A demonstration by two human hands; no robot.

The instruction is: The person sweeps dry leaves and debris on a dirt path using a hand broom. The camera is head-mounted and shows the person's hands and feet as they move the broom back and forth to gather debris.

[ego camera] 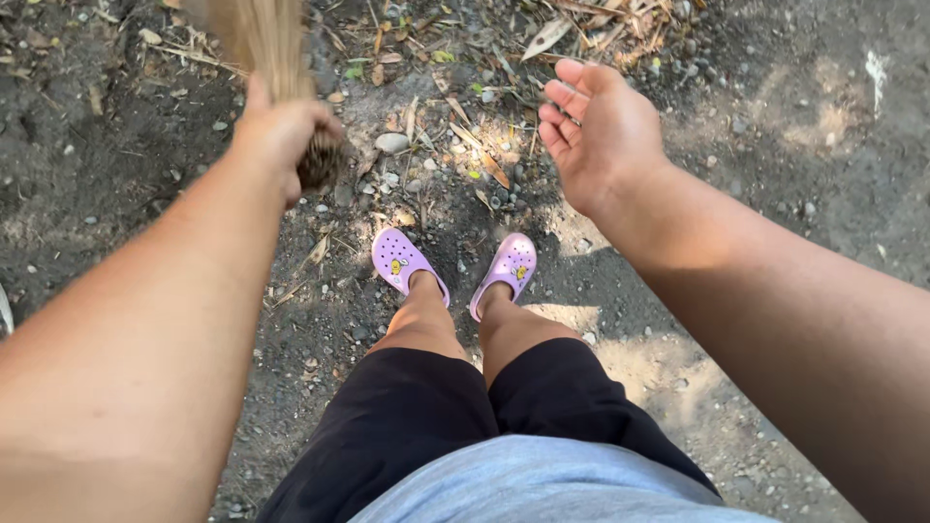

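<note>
Clearly the left hand (pixel 279 131) is clenched around the dark bound end of a straw-coloured stick broom (pixel 266 44), whose thin pale bristles fan away from the fist toward the top edge of the view, blurred as if in mid-stroke. The right hand (pixel 599 126) holds nothing: its palm is open and turned inward, fingers loosely curled, raised above the dirt well apart from the broom. Both forearms reach forward from the body, the left one straight and low, the right bent slightly at the wrist. Sweeping looks to be the step in hand, and the next stroke would seem to call for drawing the bristles across the scattered dry brown leaves and twigs (pixel 455 126) lying between the hands. Below stand two lilac clog sandals (pixel 402 260) on dark, pebbly packed soil (pixel 794 165).
</note>
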